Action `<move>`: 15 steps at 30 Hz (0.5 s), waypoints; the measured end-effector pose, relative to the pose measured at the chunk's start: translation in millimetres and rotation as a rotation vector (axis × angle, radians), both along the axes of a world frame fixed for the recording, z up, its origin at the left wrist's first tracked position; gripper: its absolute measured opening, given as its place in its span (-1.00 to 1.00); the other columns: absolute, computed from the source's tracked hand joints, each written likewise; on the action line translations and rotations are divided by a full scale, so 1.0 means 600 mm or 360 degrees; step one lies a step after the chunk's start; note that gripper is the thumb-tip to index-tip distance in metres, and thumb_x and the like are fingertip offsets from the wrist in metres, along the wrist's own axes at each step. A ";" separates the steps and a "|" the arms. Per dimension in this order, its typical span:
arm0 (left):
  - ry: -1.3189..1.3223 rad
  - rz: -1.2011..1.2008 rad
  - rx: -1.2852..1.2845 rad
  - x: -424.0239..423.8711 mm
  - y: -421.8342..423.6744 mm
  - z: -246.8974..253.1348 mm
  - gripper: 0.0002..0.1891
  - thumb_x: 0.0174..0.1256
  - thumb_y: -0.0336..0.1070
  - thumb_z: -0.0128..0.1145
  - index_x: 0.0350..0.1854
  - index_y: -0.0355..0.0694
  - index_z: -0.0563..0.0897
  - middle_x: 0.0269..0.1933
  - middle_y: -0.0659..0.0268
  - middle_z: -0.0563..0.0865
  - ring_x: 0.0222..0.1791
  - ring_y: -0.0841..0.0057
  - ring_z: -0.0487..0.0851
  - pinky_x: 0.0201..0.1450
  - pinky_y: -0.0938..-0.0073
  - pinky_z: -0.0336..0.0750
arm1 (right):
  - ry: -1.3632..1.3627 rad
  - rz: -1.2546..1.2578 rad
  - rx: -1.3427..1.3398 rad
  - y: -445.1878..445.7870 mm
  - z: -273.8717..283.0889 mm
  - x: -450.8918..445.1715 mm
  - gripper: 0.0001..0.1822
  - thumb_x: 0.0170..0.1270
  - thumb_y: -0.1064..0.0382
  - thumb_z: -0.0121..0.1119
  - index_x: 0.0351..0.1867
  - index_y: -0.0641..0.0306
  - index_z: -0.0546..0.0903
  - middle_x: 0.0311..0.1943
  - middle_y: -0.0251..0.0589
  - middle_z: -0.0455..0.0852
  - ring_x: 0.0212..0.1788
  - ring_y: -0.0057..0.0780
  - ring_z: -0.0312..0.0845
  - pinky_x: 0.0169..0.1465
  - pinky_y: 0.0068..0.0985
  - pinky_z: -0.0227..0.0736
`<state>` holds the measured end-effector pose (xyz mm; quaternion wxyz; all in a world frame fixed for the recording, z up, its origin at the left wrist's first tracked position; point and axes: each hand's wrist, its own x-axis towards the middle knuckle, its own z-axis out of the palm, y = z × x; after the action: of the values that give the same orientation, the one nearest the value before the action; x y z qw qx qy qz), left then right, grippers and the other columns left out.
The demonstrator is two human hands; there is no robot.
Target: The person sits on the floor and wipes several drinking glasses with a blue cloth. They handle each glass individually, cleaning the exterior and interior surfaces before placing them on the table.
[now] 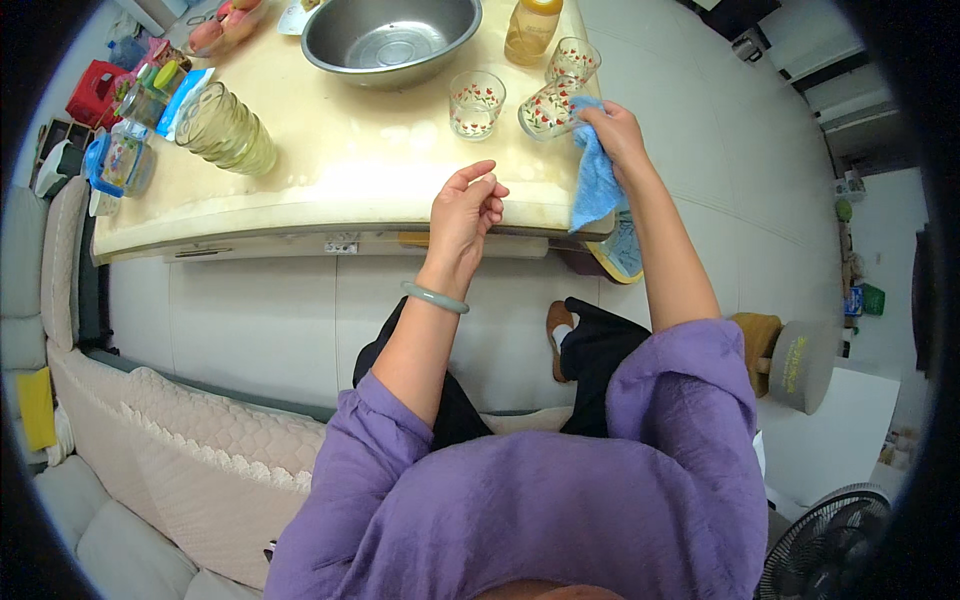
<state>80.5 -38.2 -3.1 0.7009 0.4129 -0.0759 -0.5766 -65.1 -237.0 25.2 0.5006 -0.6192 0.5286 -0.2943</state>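
Note:
My right hand (616, 139) grips a blue cloth (595, 176) at the table's right end, and part of the cloth hangs past the front edge. A tilted drinking glass with red flowers (546, 112) meets the cloth at its rim; the fingers partly hide that contact. Behind it stands a similar flowered glass (574, 56). Another flowered glass (477, 106) is upright to the left, just beyond my left hand (466, 206). That hand hovers near the front edge, holding nothing, its fingers loosely curled and apart.
A metal basin (390, 45) sits on the pale table (337, 157), left of a capped amber bottle (531, 31). Stacked yellowish glasses (227, 131) lean farther left, near a blue-lidded container (120, 161). Below the table's right corner is a yellow-rimmed bin (622, 251).

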 end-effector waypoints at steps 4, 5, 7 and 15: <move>-0.0031 -0.0021 -0.0037 0.006 0.010 0.017 -0.74 0.43 -0.33 0.10 0.07 -0.32 0.51 -0.43 0.33 0.64 -0.62 0.72 0.44 -0.59 0.69 0.32 | 0.0270 0.0013 -0.0065 -0.027 -0.013 0.022 -0.67 0.03 0.12 0.25 -0.27 0.35 0.71 -0.52 -0.31 0.67 -0.54 -0.58 0.51 -0.40 -0.53 0.41; -0.0051 -0.0049 -0.0053 0.008 0.011 0.016 -0.74 0.43 -0.32 0.10 0.07 -0.32 0.51 -0.45 0.34 0.63 -0.65 0.73 0.41 -0.60 0.69 0.29 | 0.0323 0.0019 -0.0068 -0.029 -0.012 0.022 -0.66 0.02 0.11 0.25 -0.27 0.35 0.71 -0.53 -0.31 0.67 -0.54 -0.57 0.51 -0.40 -0.52 0.42; -0.0100 -0.0103 -0.0080 0.015 0.011 0.015 -0.73 0.43 -0.30 0.11 0.06 -0.32 0.52 -0.49 0.37 0.61 -0.71 0.73 0.36 -0.64 0.69 0.25 | 0.0286 0.0051 -0.0043 -0.029 -0.006 0.009 -0.67 0.03 0.12 0.25 -0.29 0.35 0.71 -0.54 -0.32 0.67 -0.53 -0.57 0.52 -0.39 -0.52 0.42; -0.2241 0.0268 -0.0202 -0.019 -0.001 0.013 -0.27 0.12 -0.17 0.39 0.32 -0.27 0.34 -0.04 0.16 0.60 -0.19 0.47 0.59 -0.28 0.55 0.52 | 0.0597 0.0184 -0.0364 0.092 0.058 -0.037 -0.69 0.08 0.08 0.20 -0.32 0.30 0.70 -0.56 -0.16 0.66 -0.52 -0.38 0.56 -0.34 -0.41 0.45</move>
<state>68.8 -38.8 4.9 0.5502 0.6502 -0.5120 -0.1111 -87.3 -181.8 59.8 0.3363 -0.7450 0.5391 -0.2029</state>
